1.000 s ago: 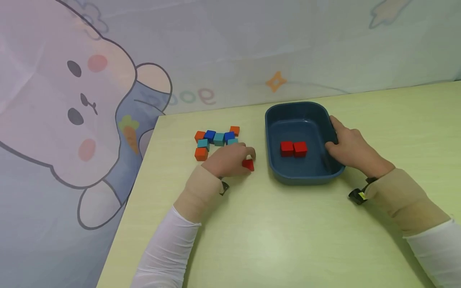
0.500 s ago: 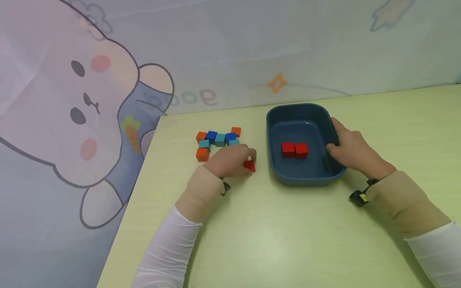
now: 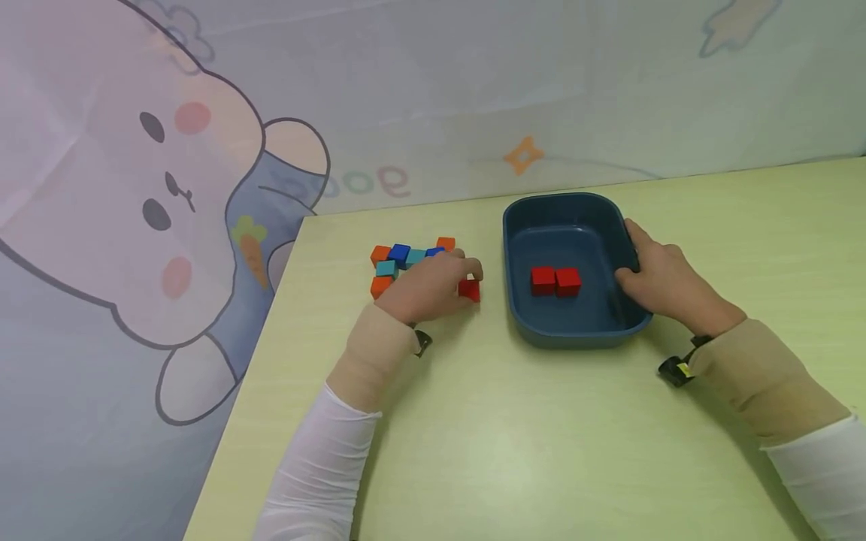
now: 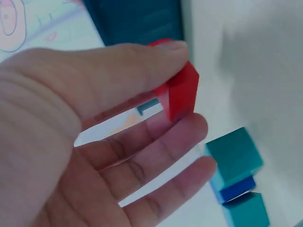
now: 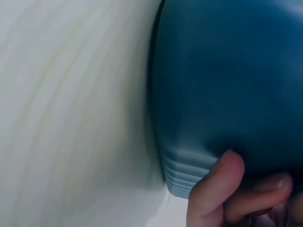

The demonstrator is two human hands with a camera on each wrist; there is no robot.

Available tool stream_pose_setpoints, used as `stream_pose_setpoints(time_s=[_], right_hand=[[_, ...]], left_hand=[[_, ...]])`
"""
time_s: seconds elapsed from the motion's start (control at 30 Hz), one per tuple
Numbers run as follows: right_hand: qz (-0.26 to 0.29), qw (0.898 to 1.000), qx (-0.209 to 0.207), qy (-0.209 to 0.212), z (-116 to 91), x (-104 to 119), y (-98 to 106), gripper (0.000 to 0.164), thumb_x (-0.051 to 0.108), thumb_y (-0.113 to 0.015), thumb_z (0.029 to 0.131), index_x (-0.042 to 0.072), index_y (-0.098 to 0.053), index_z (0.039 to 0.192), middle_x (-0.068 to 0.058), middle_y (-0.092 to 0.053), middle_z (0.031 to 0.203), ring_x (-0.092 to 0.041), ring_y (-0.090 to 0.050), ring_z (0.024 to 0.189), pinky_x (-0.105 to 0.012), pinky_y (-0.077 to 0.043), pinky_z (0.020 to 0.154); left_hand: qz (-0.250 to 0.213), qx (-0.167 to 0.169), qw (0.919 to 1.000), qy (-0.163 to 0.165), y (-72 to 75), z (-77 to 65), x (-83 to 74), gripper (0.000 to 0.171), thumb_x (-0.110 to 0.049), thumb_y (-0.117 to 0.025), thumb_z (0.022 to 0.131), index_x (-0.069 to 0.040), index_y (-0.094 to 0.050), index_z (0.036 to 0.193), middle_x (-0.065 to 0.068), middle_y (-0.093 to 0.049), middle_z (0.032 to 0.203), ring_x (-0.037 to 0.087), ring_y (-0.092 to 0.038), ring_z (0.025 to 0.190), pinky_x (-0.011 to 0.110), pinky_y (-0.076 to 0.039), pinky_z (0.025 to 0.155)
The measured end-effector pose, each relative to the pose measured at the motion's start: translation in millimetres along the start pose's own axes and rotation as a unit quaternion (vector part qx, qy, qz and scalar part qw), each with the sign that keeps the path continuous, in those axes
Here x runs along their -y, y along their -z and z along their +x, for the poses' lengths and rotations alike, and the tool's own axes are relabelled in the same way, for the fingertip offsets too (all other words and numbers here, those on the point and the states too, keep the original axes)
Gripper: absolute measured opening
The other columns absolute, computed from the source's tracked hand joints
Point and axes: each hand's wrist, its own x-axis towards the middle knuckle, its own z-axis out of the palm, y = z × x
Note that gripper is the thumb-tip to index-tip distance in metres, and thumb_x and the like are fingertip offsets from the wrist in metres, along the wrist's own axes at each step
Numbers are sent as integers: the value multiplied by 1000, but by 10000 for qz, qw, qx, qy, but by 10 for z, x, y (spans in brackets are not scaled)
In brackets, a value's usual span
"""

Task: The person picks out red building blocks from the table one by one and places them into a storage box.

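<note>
Between thumb and fingers, my left hand (image 3: 434, 287) pinches a red block (image 4: 182, 92), left of a dark blue rectangular bin (image 3: 575, 338). The left wrist view shows the thumb on one side of the block and fingers on the other. My right hand (image 3: 676, 289) grips the bin's right wall, thumb over the rim; in the right wrist view its fingers (image 5: 218, 184) press the outer wall. Two red cubes (image 3: 555, 281) sit side by side on the bin floor. Behind the left hand lie orange, blue and teal cubes (image 3: 387, 269), some partly hidden by it.
Everything stands on a pale yellow-green table (image 3: 514, 451). A cloth backdrop (image 3: 433, 90) printed with a cartoon bear rises along the table's back and left edges. A small camera (image 3: 675, 370) is strapped under the right wrist.
My left hand has moved slightly away from the person and up with the red block, now covering more of the cubes behind it. The right hand keeps its grip on the bin.
</note>
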Motion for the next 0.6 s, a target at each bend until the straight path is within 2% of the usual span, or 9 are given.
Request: stream_pose_setpoints(time_s=[0.07,0.2,0.3,0.43,0.6], right_hand=[[-4,10000,12,-6,2,10,1,76,11,-46,93,-12,-4,153,-51,-55,112,-44,-65,76,-48,-51,66],[-23,10000,27,-13,5,16,11,77,11,-46,93,-12,-4,153,-45,-62,95,-38,-64,66,-44,-50,61],[-57,10000,34,-41,5,21,22,77,12,-46,93,-12,-4,153,-44,-63,92,-38,-64,66,-45,-50,62],[-92,9999,6,-48,3,37,26,77,11,-47,93,-13,-4,152,-49,-59,103,-43,-63,73,-50,-50,66],[-86,9999,18,-57,-2,46,12,76,11,-46,93,-13,-4,152,-51,-56,111,-48,-63,81,-55,-51,71]], left_hand=[[-149,-173,9997,19,38,-4,-4,34,-19,-71,89,-10,-64,121,8,-63,105,17,-61,87,24,-53,75],[-359,-638,9972,156,129,18,-60,34,-13,-71,89,-8,-62,122,11,-62,110,21,-62,95,28,-56,82],[-425,-986,9939,247,190,61,-132,34,-12,-71,89,-10,-62,122,10,-62,112,21,-61,101,29,-56,86],[-554,-1325,9891,309,245,116,-233,34,-15,-70,90,-12,-61,123,8,-62,112,19,-61,102,27,-56,85],[-603,-1496,9863,350,284,186,-351,37,-21,-71,90,-13,-61,125,6,-62,112,15,-61,98,24,-55,81]])
